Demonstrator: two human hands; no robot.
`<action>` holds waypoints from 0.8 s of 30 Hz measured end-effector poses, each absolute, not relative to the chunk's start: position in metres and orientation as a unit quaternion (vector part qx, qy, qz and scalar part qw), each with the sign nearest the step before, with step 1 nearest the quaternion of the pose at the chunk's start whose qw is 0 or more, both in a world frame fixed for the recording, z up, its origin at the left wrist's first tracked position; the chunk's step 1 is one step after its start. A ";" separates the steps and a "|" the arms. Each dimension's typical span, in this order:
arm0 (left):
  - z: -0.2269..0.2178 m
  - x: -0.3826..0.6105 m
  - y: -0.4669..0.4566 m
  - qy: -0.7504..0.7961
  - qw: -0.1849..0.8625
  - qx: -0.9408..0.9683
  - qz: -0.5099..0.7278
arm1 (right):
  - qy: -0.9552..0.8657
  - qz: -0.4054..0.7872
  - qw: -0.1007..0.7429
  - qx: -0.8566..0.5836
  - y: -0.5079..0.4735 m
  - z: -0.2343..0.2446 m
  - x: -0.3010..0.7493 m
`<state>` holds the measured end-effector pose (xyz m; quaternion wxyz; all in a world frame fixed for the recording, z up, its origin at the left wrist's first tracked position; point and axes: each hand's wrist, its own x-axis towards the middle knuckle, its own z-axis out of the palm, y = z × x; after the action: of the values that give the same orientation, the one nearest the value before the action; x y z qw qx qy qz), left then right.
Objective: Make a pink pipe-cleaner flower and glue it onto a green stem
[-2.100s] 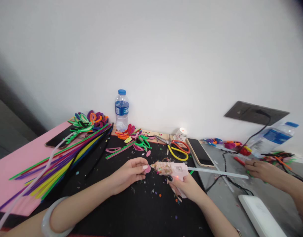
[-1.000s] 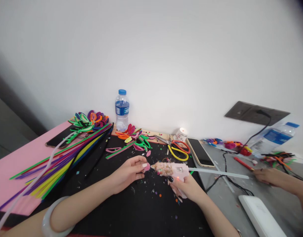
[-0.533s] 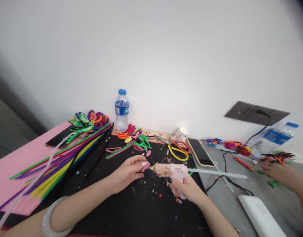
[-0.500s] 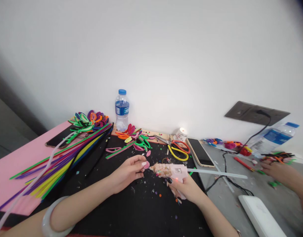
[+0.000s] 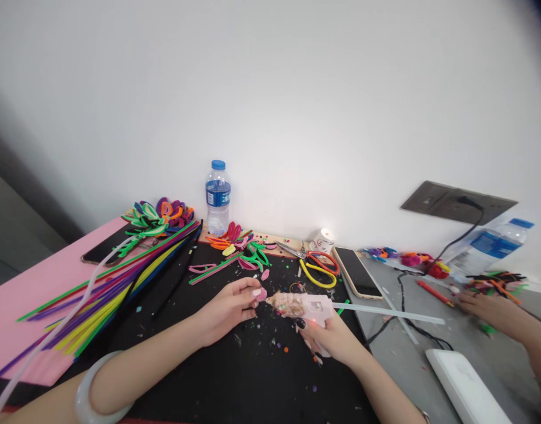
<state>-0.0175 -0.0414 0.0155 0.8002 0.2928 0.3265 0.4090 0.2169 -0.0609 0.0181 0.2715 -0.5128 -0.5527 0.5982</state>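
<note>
My left hand (image 5: 232, 307) pinches a small pink fuzzy piece (image 5: 261, 294) between thumb and fingertips. Wrapped round the handle of a pale pink hot glue gun (image 5: 317, 307) is my right hand (image 5: 325, 337). The gun's nozzle end, crusted with stuck bits, points left and comes right up to the pink piece; whether they touch I cannot tell. A long translucent glue stick (image 5: 394, 313) juts from its back, and a small red light glows on the handle. Just behind my left fingers lies a loose pink petal shape (image 5: 265, 274) on the black mat (image 5: 226, 377).
Scissors (image 5: 318, 274) and a phone (image 5: 357, 272) lie behind the glue gun. Pipe cleaners (image 5: 115, 288) spread over the left side; bent loops (image 5: 255, 254) lie at the back. A water bottle (image 5: 218, 197) stands by the wall. At right are another person's hand (image 5: 486, 309) and a white power strip (image 5: 467, 383).
The glue gun has shifted very slightly left in my right hand. My left hand stays nearly still. The other person's hand at the right has moved a little to the left.
</note>
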 end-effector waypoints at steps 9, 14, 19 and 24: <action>0.011 -0.021 -0.042 0.316 0.807 0.289 0.407 | -0.567 0.573 0.290 -0.516 -0.058 0.019 0.220; 0.013 -0.020 -0.043 0.317 0.809 0.293 0.399 | -0.563 0.578 0.283 -0.518 -0.059 0.018 0.220; 0.014 -0.019 -0.044 0.320 0.812 0.295 0.389 | -0.559 0.588 0.277 -0.515 -0.059 0.015 0.221; 0.016 -0.018 -0.044 0.310 0.817 0.297 0.386 | -0.561 0.589 0.275 -0.513 -0.058 0.018 0.220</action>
<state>-0.0182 -0.0444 0.0163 0.8167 0.2968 0.3098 0.3860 0.2197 -0.0584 0.0176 0.2753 -0.5128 -0.5607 0.5890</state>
